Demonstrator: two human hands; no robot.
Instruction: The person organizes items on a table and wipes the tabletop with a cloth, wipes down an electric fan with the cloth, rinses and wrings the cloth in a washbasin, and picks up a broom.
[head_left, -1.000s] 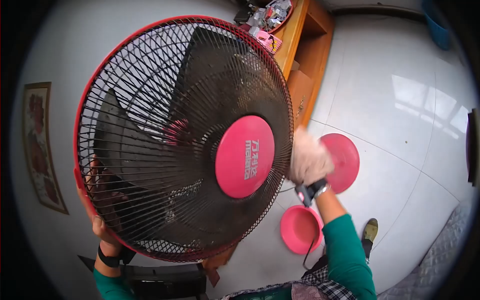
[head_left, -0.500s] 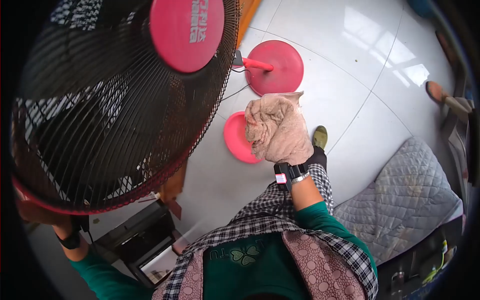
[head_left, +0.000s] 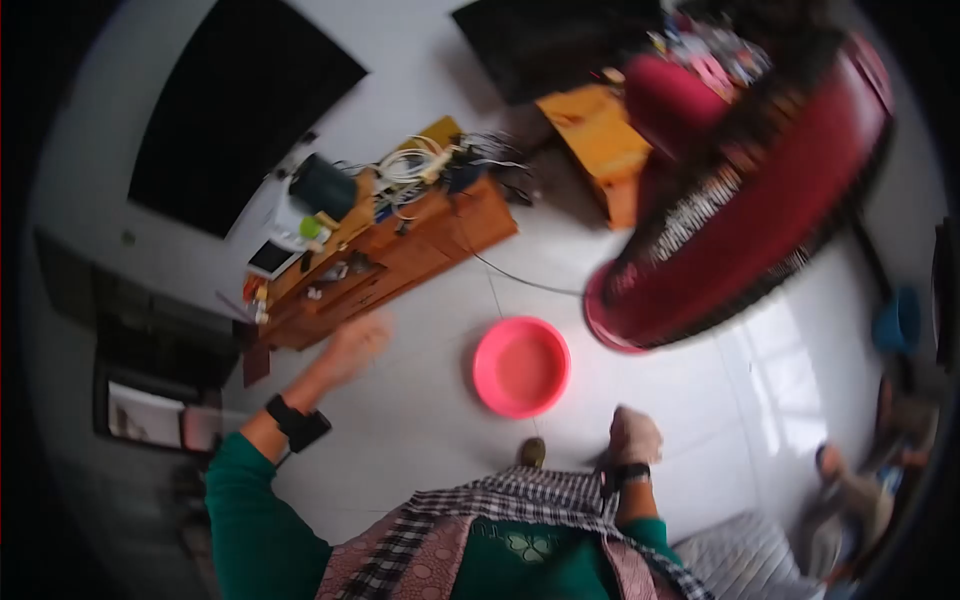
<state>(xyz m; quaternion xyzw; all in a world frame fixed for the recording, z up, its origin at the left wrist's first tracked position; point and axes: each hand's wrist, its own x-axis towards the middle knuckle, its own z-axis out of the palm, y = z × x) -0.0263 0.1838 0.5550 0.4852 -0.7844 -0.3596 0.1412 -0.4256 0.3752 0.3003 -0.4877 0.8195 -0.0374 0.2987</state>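
The red and black fan (head_left: 775, 215) fills the upper right, seen from the side and blurred. My left hand (head_left: 355, 347) is held out at the left, apart from the fan, and motion smears its fingers. Lower right of centre, my right hand (head_left: 636, 436) is closed with the beige cloth around it, below the fan. Between and ahead of my hands, a pink basin (head_left: 522, 367) sits on the floor tiles.
A wooden cabinet (head_left: 400, 255) holds cables and small items. Another wooden unit (head_left: 600, 135) stands behind the fan. A dark screen (head_left: 240, 110) is at upper left. A blue bucket (head_left: 897, 320) is at right, with a person (head_left: 850, 500) lower right, near a grey quilt (head_left: 745, 555).
My left hand has come off the fan's rim. The view has swung left, and the fan now shows side-on at the upper right. My right hand with the cloth appears lower and farther right.
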